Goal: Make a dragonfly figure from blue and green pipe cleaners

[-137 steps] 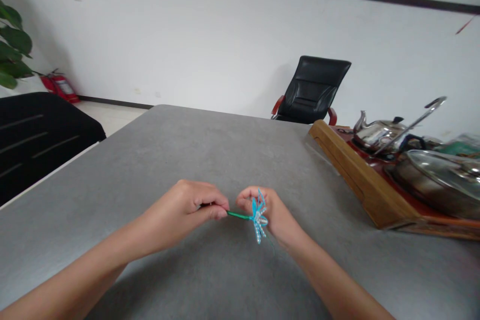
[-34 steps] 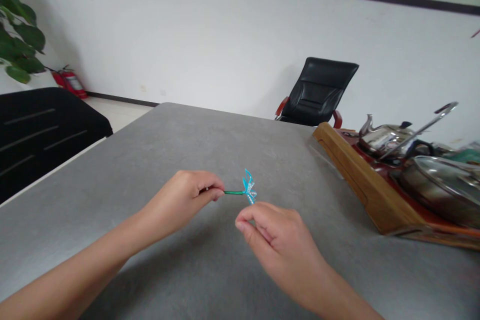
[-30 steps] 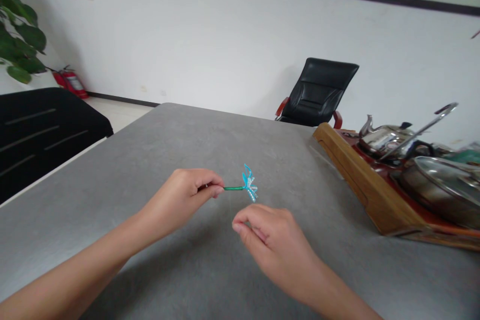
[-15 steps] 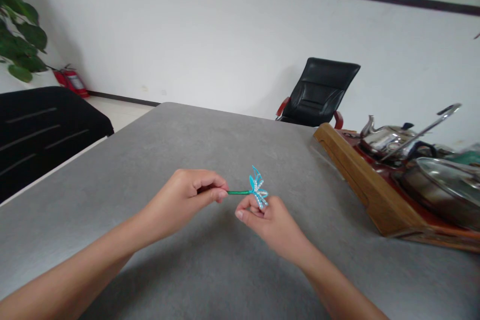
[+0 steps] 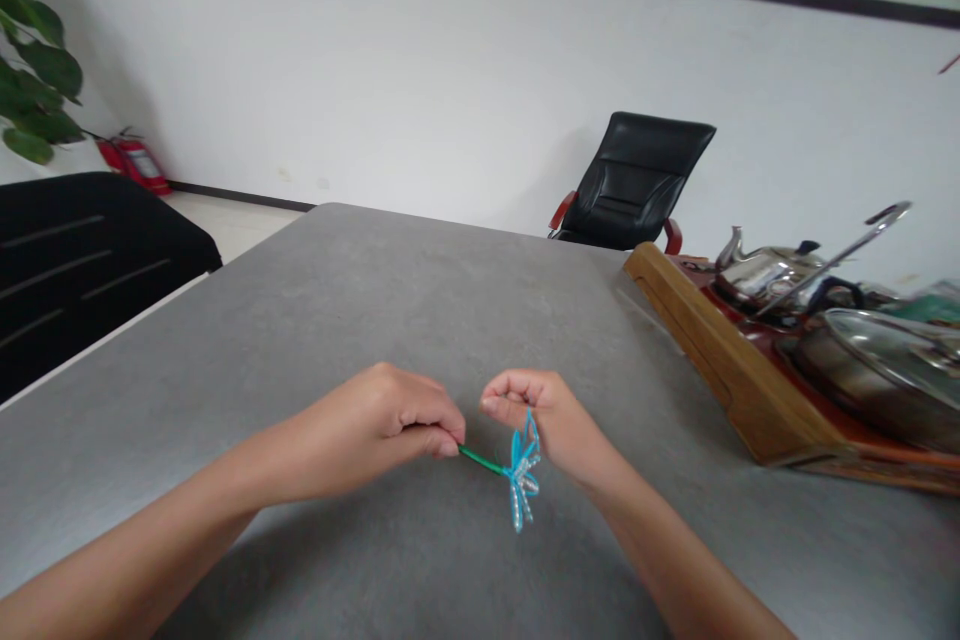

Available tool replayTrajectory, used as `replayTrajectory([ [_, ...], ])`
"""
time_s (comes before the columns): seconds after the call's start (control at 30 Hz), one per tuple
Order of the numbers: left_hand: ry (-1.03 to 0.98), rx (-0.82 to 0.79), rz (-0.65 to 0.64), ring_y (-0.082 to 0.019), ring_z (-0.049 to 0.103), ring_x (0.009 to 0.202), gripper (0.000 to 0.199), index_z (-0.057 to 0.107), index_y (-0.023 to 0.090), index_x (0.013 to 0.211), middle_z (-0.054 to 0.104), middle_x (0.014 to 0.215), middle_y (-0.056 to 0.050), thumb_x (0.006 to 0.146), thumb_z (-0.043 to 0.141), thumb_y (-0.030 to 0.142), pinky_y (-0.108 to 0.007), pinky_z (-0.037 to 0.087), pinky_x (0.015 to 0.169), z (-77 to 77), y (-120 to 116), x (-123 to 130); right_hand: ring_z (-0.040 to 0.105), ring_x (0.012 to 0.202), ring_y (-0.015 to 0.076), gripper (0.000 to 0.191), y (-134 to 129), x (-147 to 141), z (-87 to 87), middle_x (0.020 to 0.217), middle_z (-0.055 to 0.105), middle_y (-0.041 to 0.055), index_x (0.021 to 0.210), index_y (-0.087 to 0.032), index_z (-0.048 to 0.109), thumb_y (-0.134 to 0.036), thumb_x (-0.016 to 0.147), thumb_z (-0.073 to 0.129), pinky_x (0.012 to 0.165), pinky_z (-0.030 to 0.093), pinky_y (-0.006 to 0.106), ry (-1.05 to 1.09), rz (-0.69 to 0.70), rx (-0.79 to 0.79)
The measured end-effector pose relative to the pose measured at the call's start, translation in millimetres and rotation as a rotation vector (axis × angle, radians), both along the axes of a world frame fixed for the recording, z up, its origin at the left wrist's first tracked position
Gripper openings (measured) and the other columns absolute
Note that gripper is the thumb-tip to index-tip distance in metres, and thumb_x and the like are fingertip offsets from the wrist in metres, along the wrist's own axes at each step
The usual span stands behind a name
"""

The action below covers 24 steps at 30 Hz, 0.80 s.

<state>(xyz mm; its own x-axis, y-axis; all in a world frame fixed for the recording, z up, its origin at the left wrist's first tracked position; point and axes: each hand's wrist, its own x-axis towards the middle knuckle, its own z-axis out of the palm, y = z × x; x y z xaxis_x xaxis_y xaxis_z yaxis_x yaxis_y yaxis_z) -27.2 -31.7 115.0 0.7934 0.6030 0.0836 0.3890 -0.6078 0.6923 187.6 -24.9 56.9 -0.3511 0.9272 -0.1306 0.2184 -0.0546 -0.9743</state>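
A small blue flower with white beaded petals hangs sideways over the grey table, on a thin green stem. My left hand pinches the far end of the stem between thumb and fingers. Just above and behind the flower is my right hand, its fingers curled and thumb pressed near the index finger. Whether a thin thread or wire lies in that pinch is too small to make out. The top petal overlaps the right hand in view.
The grey table spreads beneath both hands. On its right a wooden tray bears a steel kettle and a lidded pot. Black chairs stand at the far side and left.
The flower has dropped lower and its stem now slants downward. My left hand has moved slightly right and down. My right hand has risen from beside the petals to above them.
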Motion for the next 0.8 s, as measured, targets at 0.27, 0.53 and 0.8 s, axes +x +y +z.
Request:
replayTrajectory([
  [0.27,0.117,0.041,-0.053,-0.008,0.057,0.070,0.014,0.065,0.017,0.084,0.064,0.077,0.003,0.090,0.052,0.015,-0.016,0.038,0.066,-5.7,1.1,-1.0,0.035,0.052,0.0079,0.017,-0.9,4.3,10.7,0.056,0.044,-0.0052,0.070,-0.015,0.063,-0.032,0.074,0.065,0.050,0.026,0.022,0.053,-0.034,0.045],
  [0.53,0.183,0.108,0.034,-0.009,0.058,0.070,0.017,0.066,0.020,0.085,0.065,0.077,0.003,0.091,0.050,0.016,-0.017,0.038,0.064,-10.6,4.5,-1.9,0.029,0.048,0.0080,0.018,-19.0,3.4,34.1,0.052,0.031,-0.0072,0.072,-0.016,0.063,-0.030,0.081,0.058,0.046,0.021,0.022,-0.136,-0.037,0.224],
  [0.8,0.161,0.155,0.270,-0.012,0.059,0.070,0.020,0.068,0.020,0.083,0.067,0.075,0.002,0.089,0.049,0.019,-0.020,0.038,0.063,-10.4,9.0,-3.7,0.039,0.049,0.0087,0.015,-43.9,-6.8,48.3,0.052,0.043,-0.0061,0.077,-0.020,0.066,-0.021,0.086,0.054,0.050,0.028,0.023,-0.375,-0.037,0.518],
])
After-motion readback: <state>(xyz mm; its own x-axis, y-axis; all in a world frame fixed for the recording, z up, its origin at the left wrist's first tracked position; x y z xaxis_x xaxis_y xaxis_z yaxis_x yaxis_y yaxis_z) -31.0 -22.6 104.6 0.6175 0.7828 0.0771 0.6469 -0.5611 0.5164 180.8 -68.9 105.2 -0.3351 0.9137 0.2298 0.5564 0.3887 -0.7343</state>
